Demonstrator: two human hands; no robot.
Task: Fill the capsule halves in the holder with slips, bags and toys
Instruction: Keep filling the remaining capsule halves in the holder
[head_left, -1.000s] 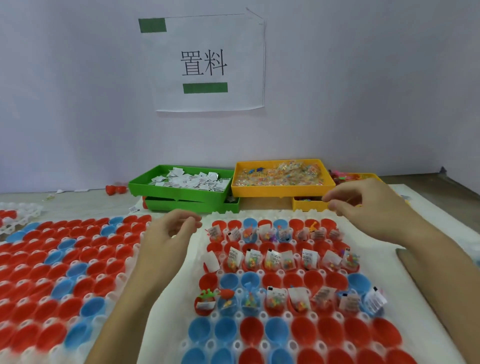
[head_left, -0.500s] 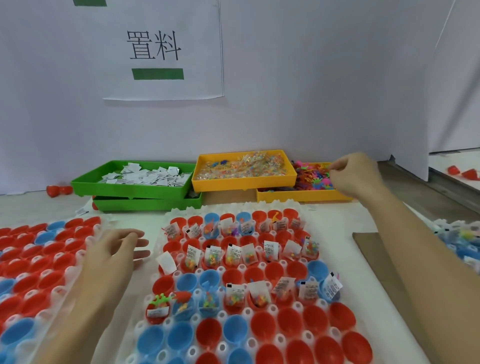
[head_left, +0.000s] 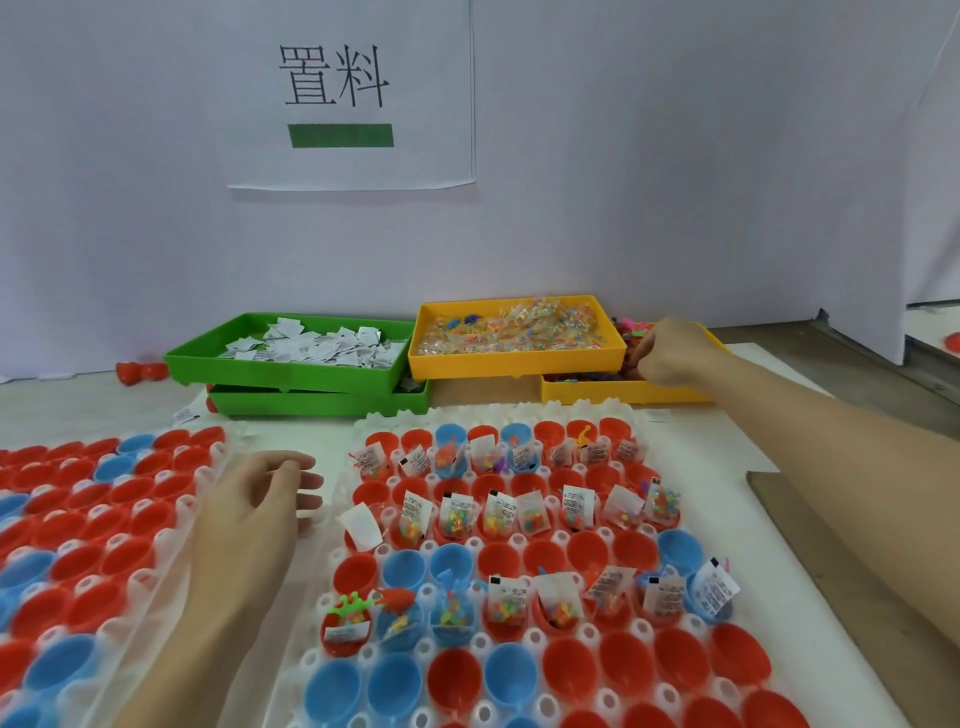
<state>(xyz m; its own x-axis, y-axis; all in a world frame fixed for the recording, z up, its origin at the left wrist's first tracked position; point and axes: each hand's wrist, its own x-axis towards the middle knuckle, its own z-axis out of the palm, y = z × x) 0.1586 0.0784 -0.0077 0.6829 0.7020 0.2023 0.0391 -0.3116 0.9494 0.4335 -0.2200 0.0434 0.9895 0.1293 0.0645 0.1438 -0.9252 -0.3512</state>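
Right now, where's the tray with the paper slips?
In the head view, the green tray of slips sits back left against the wall, stacked on another green tray, beside the yellow tray of bags.

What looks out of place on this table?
A slip lies loose on the table beside the lower green tray, outside any tray. Red capsule halves sit stray near the wall, left of the trays.

White holder (head_left: 519, 670): red, blue capsule halves (head_left: 457, 675); far rows hold slips, bags, toys.

Bright even light, soft faint shadows, wide-angle edge bending, slight softness
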